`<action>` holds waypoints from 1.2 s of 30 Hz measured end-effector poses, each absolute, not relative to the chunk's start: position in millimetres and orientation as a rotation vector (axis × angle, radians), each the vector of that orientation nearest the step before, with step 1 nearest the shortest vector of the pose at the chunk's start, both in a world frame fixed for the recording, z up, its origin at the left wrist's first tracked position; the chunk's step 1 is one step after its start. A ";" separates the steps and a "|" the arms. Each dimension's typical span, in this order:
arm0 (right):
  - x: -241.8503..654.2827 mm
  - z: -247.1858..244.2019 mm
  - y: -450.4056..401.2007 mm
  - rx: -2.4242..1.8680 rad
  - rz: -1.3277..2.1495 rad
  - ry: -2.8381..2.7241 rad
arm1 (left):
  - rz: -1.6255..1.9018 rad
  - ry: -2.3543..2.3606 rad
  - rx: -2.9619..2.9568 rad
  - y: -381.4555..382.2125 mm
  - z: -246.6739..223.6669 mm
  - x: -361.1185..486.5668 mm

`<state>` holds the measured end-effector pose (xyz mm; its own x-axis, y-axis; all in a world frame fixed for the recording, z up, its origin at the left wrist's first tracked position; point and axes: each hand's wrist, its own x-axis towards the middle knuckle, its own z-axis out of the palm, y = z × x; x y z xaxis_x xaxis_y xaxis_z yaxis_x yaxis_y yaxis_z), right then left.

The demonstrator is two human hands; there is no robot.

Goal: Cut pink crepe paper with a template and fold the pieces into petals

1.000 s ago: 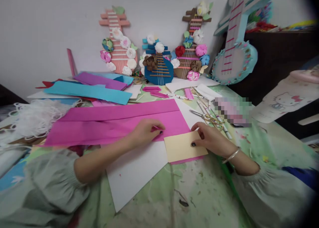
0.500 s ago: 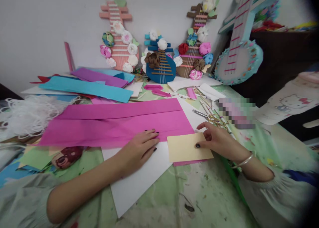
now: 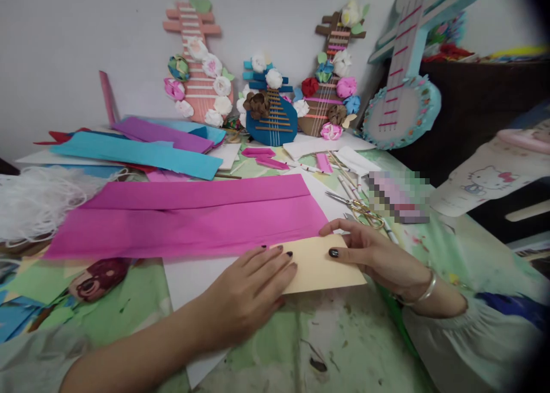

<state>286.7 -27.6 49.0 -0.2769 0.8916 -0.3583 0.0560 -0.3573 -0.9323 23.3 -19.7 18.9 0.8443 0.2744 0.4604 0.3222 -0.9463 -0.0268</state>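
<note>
The desk (image 3: 266, 364), covered with a green patterned cloth, fills the lower part of the frame. Across it, left of centre, lies a wide magenta paper (image 3: 184, 221) with a long crease or layered edge along its upper part. A pale-blue instrument model (image 3: 404, 112) with a ruffled round body leans at the upper right. Below it, at the right edge, a tilted tumbler (image 3: 487, 172) bears a cartoon cat. Against the wall stand a pink lute-shaped model (image 3: 197, 98), upper left of centre, and a brown one (image 3: 322, 107), upper right of centre, both trimmed with paper flowers. A white sheet (image 3: 191, 281) shows below the magenta paper, and a tangle of white string (image 3: 38, 201) sits at the left edge.

The left hand (image 3: 249, 290) lies flat, fingers close together, over the left end of a cream card (image 3: 322, 272). The right hand (image 3: 372, 250) pinches the card's right end, thumb on top. This card lies just below the frame's centre, its upper edge meeting the magenta paper's lower right corner. A smaller dark-blue model (image 3: 275, 121) stands at upper centre. Gold-handled scissors (image 3: 350, 202) lie above the right hand; folded pink pieces (image 3: 272, 162) rest above the magenta paper. A bracelet (image 3: 429, 287) circles the right wrist.
</note>
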 end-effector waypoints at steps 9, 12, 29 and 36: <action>308.3 45.8 -19.1 -1.490 1.298 -1.487 | -1.185 -0.880 -3.124 7.3 31.0 2.3; 315.9 39.5 -15.0 -1.546 1.014 -1.747 | -1.342 -1.493 -2.953 33.9 47.6 -20.8; 298.3 42.9 -28.2 -1.082 0.509 -2.703 | -0.649 -0.956 -2.960 63.7 47.3 -20.7; 294.2 41.1 -22.3 -1.139 0.615 -2.523 | -0.456 -0.279 -3.054 3.6 24.0 46.6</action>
